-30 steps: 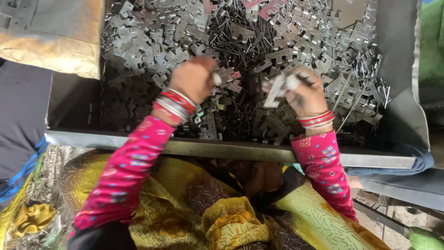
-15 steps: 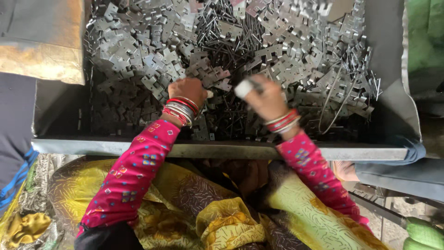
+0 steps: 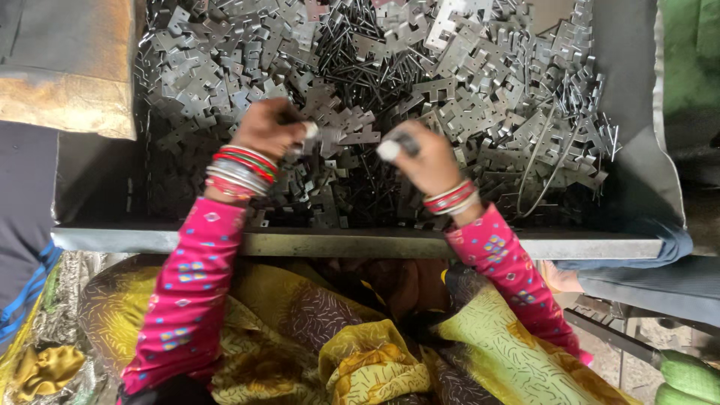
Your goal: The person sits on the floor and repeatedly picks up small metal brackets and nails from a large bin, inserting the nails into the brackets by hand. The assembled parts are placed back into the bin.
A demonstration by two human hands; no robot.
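Note:
A metal tray holds a deep heap of grey stamped metal plates, with thin dark pins mixed in. My left hand, its fingertip taped and bangles on the wrist, presses into the heap with fingers pinched on a metal plate. My right hand is just to its right and curled into a fist. Its taped thumb is up, and a small dark metal piece shows in its grip. The hands are a short gap apart above the near middle of the pile.
Bent wire loops lie at the tray's right side, against grey lining. A brownish sack sits at top left. Patterned yellow-green cloth covers my lap below the rim. Green objects are at bottom right.
My right hand held a pale plate up at the right and has swung left toward the centre, now closed in a fist. My left hand has dipped into the heap.

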